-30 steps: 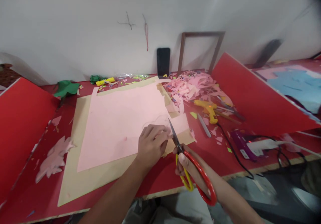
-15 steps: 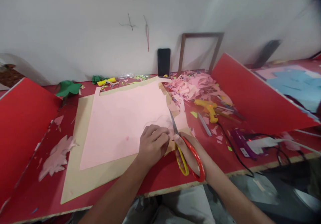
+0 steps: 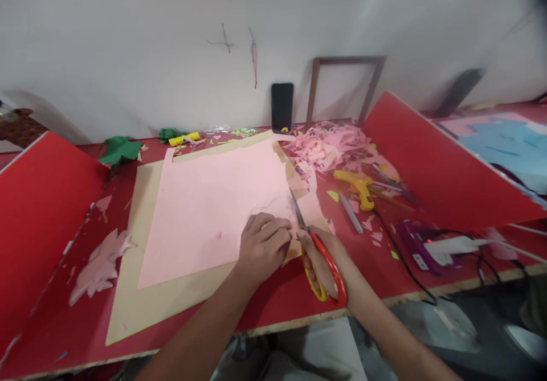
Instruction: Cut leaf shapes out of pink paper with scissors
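Note:
A large pink paper sheet point(image 3: 213, 199) lies on a tan cardboard sheet point(image 3: 137, 290) on the red table. My left hand point(image 3: 262, 244) is curled, its fingers pinching the pink paper's near right edge beside a faint drawn outline. My right hand point(image 3: 325, 261) grips scissors point(image 3: 318, 258) with one red and one yellow handle. The blades point away from me and lie in the pink paper just right of my left fingers.
A pile of pink scraps point(image 3: 333, 144), a yellow glue gun point(image 3: 356, 184) and a power strip point(image 3: 431, 250) with cables lie to the right. Red boards point(image 3: 427, 159) lean at both sides. A phone point(image 3: 282, 106) and a frame point(image 3: 342, 87) stand against the wall. A pink cut-out point(image 3: 100, 264) lies left.
My right hand has moved the scissors forward into the pink paper and closed the handles. My left hand has stayed on the paper's edge.

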{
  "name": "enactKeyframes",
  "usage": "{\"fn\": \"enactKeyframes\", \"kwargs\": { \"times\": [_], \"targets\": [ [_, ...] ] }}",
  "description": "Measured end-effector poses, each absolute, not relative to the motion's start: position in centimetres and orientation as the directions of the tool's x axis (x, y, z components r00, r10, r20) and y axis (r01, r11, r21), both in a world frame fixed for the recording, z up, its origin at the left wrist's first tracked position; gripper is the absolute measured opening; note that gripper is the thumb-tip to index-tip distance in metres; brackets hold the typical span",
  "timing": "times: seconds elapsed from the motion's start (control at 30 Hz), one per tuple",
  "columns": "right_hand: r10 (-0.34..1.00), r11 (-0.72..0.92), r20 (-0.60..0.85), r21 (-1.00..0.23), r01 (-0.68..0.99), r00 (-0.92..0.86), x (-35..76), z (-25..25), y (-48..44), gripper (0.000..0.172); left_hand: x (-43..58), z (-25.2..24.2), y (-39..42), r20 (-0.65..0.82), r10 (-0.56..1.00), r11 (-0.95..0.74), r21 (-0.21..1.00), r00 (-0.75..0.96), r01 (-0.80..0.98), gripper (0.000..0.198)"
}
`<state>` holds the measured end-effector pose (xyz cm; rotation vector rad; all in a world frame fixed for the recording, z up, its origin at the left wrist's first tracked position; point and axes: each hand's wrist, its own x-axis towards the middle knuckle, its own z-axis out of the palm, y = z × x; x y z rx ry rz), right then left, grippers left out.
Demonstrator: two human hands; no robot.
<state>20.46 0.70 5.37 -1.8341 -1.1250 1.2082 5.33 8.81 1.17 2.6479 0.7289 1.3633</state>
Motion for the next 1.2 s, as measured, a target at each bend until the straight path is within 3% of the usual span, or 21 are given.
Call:
{"fn": "enactKeyframes", "kwargs": {
  "times": [0.17,0.3,0.37,0.5,0.67,0.83,1.0,1.2],
  "targets": [
    [0.932,-0.354,-0.289,-0.855,0.379,0.219,21.5,5.5,0.5,0.048,5.2,1.3,8.6,0.744,0.448,-0.885,0.291,0.495,0.364,0.023],
    [0.893,-0.448,-0.402,-0.843,0.299,0.203,22.6,5.5,0.3,0.043,5.3,1.4,8.4,0.710,0.513,-0.847,0.328,0.482,0.419,0.021],
    [0.902,-0.432,-0.417,-0.864,0.260,0.111,23.4,5.7,0.2,0.044,5.2,1.4,8.4,0.687,0.540,-0.829,0.333,0.486,0.449,0.018],
    [0.954,-0.219,-0.271,-0.922,0.320,-0.129,25.2,7.2,0.7,0.039,5.1,1.5,8.2,0.697,0.503,-0.850,0.292,0.511,0.439,0.014],
    [0.892,-0.229,-0.375,-0.856,0.463,-0.251,27.1,9.9,4.1,0.053,4.9,2.0,7.8,0.718,0.466,-0.865,0.245,0.518,0.438,0.019],
    [0.817,-0.091,-0.414,-0.781,0.618,-0.402,28.9,10.1,8.1,0.053,4.9,1.9,7.8,0.729,0.462,-0.867,0.252,0.505,0.430,0.022],
    [0.703,-0.143,-0.485,-0.813,0.565,-0.520,29.6,10.4,9.7,0.049,4.9,1.8,8.0,0.712,0.478,-0.862,0.268,0.514,0.430,0.021],
    [0.676,-0.268,-0.539,-0.815,0.514,-0.502,29.4,11.1,9.7,0.053,4.9,2.1,7.9,0.714,0.471,-0.865,0.259,0.518,0.430,0.021]
  ]
}}
